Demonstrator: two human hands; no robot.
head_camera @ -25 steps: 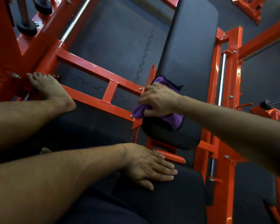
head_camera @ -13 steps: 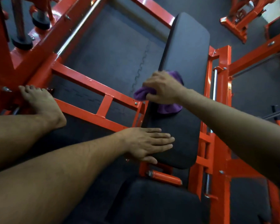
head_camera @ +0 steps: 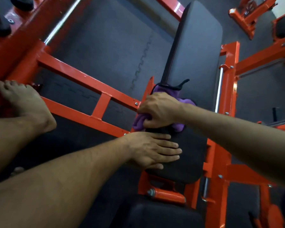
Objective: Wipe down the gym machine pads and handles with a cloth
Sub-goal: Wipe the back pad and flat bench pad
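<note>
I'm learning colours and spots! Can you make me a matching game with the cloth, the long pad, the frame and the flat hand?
Things:
1. cloth
2. back pad
3. machine frame
4. left hand

Descriptions:
A. orange
B. lying flat on the pad's near end
C. purple, bunched in the right hand
D. black, long

Pairs: 1-C, 2-D, 3-A, 4-B
</note>
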